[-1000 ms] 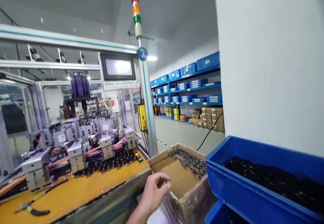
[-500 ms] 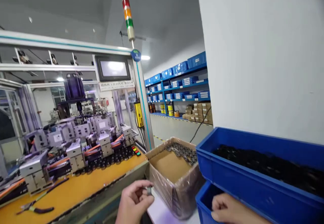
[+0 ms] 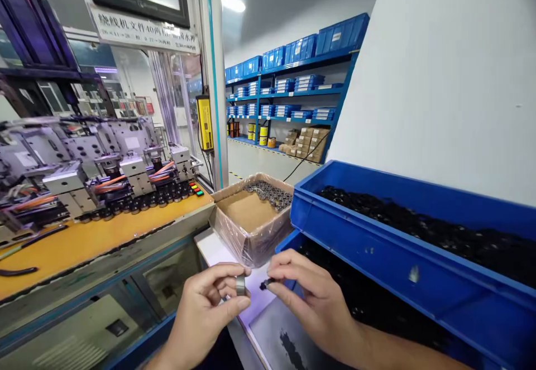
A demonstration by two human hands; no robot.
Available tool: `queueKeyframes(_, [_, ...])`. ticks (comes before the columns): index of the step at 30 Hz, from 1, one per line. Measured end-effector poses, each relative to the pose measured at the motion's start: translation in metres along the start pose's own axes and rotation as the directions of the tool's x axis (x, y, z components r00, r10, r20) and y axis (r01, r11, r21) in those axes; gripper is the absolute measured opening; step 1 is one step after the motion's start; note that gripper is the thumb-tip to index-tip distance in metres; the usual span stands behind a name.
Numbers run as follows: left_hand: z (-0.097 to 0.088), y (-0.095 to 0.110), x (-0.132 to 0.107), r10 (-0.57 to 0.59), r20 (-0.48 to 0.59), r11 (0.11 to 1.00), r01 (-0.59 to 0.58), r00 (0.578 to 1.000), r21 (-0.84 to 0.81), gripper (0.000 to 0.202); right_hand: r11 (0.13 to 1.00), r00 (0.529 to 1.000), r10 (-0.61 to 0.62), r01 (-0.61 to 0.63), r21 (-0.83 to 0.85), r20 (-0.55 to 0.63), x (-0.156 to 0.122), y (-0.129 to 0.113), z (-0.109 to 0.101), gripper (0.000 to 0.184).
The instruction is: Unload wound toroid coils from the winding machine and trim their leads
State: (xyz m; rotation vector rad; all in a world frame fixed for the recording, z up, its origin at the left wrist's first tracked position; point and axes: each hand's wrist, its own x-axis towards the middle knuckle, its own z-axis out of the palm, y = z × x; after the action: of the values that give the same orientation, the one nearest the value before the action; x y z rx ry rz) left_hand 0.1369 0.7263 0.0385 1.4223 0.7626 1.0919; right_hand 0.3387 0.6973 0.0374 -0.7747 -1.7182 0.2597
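Note:
Between the thumb and fingers of my left hand is a small grey metal ring. Facing it across a short gap, my right hand pinches a small black plastic part, mostly covered by the fingertips. Both hands are over a white tabletop. Just beyond them stands a cardboard box wrapped in clear plastic, with many small metal parts and a cardboard sheet inside.
To the right, a blue bin full of black parts sits above another blue bin. On the left is a machine with an orange work surface and a row of black parts. Blue shelving stands behind.
The view has tipped down and moved closer. My right hand has come from the lower blue bin toward my left hand, now showing a black part. The left still holds the metal ring.

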Motion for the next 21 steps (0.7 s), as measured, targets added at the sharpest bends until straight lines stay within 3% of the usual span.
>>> queueKeyframes(5, [0.011,-0.011,-0.007,-0.023,0.047,0.996,0.027,0.999,-0.084,0.033,0.99,0.991,-0.134,0.134,-0.046,0.006,-0.014,0.0,0.007,0.005])
queueKeyframes(13, [0.019,-0.005,-0.01,0.134,0.005,0.991,-0.134,0.991,-0.006,0.036,0.955,0.956,-0.271,0.282,-0.094,0.114,-0.014,-0.003,0.01,0.01])
queueKeyframes(17, [0.017,-0.005,-0.014,0.182,-0.017,0.983,-0.182,0.983,0.033,0.04,0.947,0.959,-0.276,0.283,-0.149,0.064,-0.014,-0.001,0.008,0.012])
queueKeyframes(21, [0.015,-0.007,-0.016,0.163,-0.029,0.986,-0.162,0.986,0.034,0.041,0.926,0.953,-0.292,0.304,-0.225,0.085,-0.013,0.0,0.008,0.013])
